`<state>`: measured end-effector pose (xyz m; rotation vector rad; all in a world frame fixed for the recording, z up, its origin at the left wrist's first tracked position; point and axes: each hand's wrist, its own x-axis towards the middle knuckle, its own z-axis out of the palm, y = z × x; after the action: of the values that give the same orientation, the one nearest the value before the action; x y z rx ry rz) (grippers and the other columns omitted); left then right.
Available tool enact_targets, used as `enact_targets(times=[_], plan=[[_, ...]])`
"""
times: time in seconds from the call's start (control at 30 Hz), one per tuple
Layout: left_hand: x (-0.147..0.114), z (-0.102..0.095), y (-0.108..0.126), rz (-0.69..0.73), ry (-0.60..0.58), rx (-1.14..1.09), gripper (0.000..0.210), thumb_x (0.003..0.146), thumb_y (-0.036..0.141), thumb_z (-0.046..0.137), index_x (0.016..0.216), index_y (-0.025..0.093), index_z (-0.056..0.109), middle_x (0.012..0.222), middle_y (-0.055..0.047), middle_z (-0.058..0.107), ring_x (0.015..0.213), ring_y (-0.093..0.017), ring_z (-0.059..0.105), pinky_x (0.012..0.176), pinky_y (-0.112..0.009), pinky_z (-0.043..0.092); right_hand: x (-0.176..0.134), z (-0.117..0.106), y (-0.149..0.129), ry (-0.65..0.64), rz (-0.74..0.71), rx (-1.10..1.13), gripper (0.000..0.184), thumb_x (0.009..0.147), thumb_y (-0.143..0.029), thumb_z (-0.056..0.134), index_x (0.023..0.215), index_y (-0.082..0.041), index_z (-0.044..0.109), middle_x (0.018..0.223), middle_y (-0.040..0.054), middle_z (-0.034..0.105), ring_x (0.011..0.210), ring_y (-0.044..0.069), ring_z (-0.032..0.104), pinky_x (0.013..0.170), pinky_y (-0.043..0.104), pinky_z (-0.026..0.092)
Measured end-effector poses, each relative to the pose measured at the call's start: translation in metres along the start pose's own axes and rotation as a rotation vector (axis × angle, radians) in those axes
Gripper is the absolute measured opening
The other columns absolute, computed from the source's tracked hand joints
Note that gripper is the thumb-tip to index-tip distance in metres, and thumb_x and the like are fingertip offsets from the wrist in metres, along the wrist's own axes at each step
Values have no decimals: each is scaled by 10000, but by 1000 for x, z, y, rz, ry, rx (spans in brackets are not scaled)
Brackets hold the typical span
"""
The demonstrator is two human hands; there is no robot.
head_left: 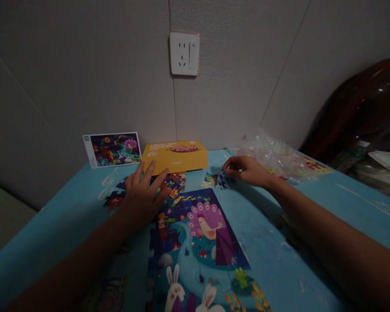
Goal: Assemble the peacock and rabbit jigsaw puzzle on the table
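A partly joined jigsaw puzzle (pixel 199 247) lies on the blue table, with a purple peacock, rabbits and a frog on it. My left hand (pixel 145 190) is open, fingers spread, over the puzzle's far left corner and loose puzzle pieces (pixel 175 182) there. My right hand (pixel 245 170) is to the right of the far end, its thumb and fingers pinched on a dark puzzle piece (pixel 223 177). Another colourful piece (pixel 210 178) lies just left of it. The piece's edge under my fingertips is partly hidden.
Behind the pieces stands a yellow puzzle box (pixel 175 158). A picture card (pixel 115 149) leans on the wall at left. Crumpled clear plastic (pixel 276 156) lies at right over colourful pieces. The wall holds a socket (pixel 184 54). A dark chair back (pixel 360 99) rises at far right.
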<state>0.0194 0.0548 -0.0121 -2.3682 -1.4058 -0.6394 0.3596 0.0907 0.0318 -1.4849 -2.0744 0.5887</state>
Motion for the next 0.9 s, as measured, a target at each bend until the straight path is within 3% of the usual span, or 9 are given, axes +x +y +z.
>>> enact_targets(times=[0.1, 0.2, 0.33, 0.43, 0.5, 0.6, 0.73, 0.8, 0.9], plan=[[1, 4, -8, -40, 31, -30, 500, 957, 448, 403, 1397, 231, 498, 1504, -155, 389, 1404, -449, 239, 1003, -662, 343, 8, -4, 18, 239, 131, 48, 133, 771, -249, 561, 739, -148, 642, 694, 56, 663, 618, 162, 588, 608, 290, 466], [3, 3, -11, -32, 65, -79, 490, 952, 459, 408, 1349, 205, 541, 1487, -153, 418, 1403, -445, 242, 1013, -680, 333, 13, -4, 33, 368, 208, 17, 178, 824, -261, 504, 780, -143, 629, 763, 90, 690, 664, 168, 619, 614, 275, 470], [0, -7, 4, 184, 14, -197, 493, 934, 447, 475, 1327, 159, 545, 1462, -152, 457, 1404, -396, 280, 1073, -631, 323, 16, 2, 43, 441, 294, -57, 195, 851, -274, 505, 859, -131, 638, 817, 110, 708, 683, 175, 642, 602, 270, 458], [-7, -18, 29, 497, -155, -345, 512, 933, 388, 518, 1403, 194, 454, 1518, -106, 390, 1435, -317, 260, 1130, -539, 316, 15, 7, 43, 416, 319, -133, 167, 827, -257, 557, 869, -133, 661, 806, 114, 711, 677, 194, 641, 617, 298, 457], [-12, -25, 45, 615, -308, -392, 639, 904, 477, 553, 1459, 215, 373, 1543, -93, 346, 1441, -314, 250, 1131, -526, 329, 12, 9, 38, 384, 291, -190, 170, 815, -241, 573, 884, -131, 684, 840, 132, 713, 732, 221, 645, 674, 336, 465], [-15, -31, 60, 632, -452, -384, 692, 925, 529, 492, 1515, 259, 252, 1572, -79, 263, 1444, -332, 230, 1131, -570, 302, 7, 13, 24, 309, 166, -241, 232, 797, -264, 620, 979, -149, 707, 991, 134, 705, 896, 250, 634, 807, 375, 460], [-16, -34, 63, 611, -538, -363, 715, 936, 563, 433, 1536, 289, 159, 1591, -76, 141, 1445, -365, 192, 1119, -614, 284, 0, 16, 8, 54, -110, -326, 515, 734, -345, 706, 1209, -159, 637, 1168, 133, 658, 1077, 299, 574, 939, 440, 417], [-18, -35, 63, 603, -567, -369, 748, 926, 592, 428, 1540, 302, 116, 1596, -63, 108, 1447, -374, 175, 1115, -623, 281, -2, 12, 8, -52, -160, -350, 582, 740, -303, 680, 1289, -141, 574, 1189, 149, 643, 1100, 315, 563, 943, 472, 411], [-21, -35, 64, 581, -588, -392, 762, 914, 617, 434, 1537, 337, 96, 1601, -29, 103, 1450, -373, 168, 1120, -624, 265, -3, 2, 14, -102, -147, -362, 623, 710, -183, 631, 1325, -156, 533, 1191, 129, 643, 1114, 308, 553, 954, 476, 398]])
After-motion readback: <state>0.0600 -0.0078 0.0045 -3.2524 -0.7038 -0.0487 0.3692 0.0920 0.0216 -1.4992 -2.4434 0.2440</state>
